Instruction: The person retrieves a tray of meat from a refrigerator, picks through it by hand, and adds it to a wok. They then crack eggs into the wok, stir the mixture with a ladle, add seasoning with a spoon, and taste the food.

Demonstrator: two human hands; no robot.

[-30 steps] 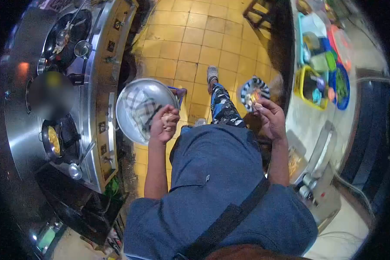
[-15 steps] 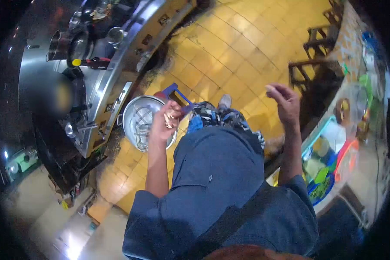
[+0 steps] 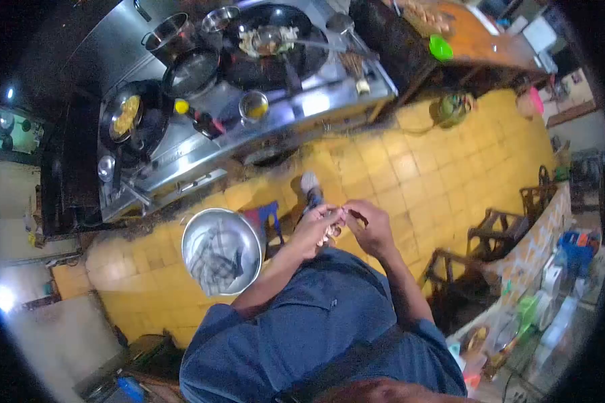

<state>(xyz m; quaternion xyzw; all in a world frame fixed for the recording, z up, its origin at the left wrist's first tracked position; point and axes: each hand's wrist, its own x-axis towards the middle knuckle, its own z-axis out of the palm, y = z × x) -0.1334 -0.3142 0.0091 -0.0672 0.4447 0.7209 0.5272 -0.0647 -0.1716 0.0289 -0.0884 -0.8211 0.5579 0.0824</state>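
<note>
My left hand (image 3: 310, 232) is curled around several small pale pieces (image 3: 329, 235), whose kind I cannot make out. Its thumb and forefinger reach toward my right hand (image 3: 372, 230), and the fingertips of both meet in front of my body. The right hand is closed in a pinch there; whatever sits between its fingers is too small to name. Left of my forearm is a large metal pot (image 3: 254, 272) with a checked cloth (image 3: 215, 258) inside. A blue stool-like object (image 3: 269, 218) stands beside the pot.
A steel stove counter (image 3: 202, 158) runs ahead, carrying a wok (image 3: 275, 70) with pale food, a pan of yellow food (image 3: 126, 117), a dark pan (image 3: 191, 72) and a small pot (image 3: 253, 106). Wooden stools (image 3: 497, 232) line the right side of the yellow tiled floor (image 3: 410, 168).
My hands came together from wide apart, fingertips now meeting. The view turned toward the stove, and the wok and the wooden table at the back came into sight.
</note>
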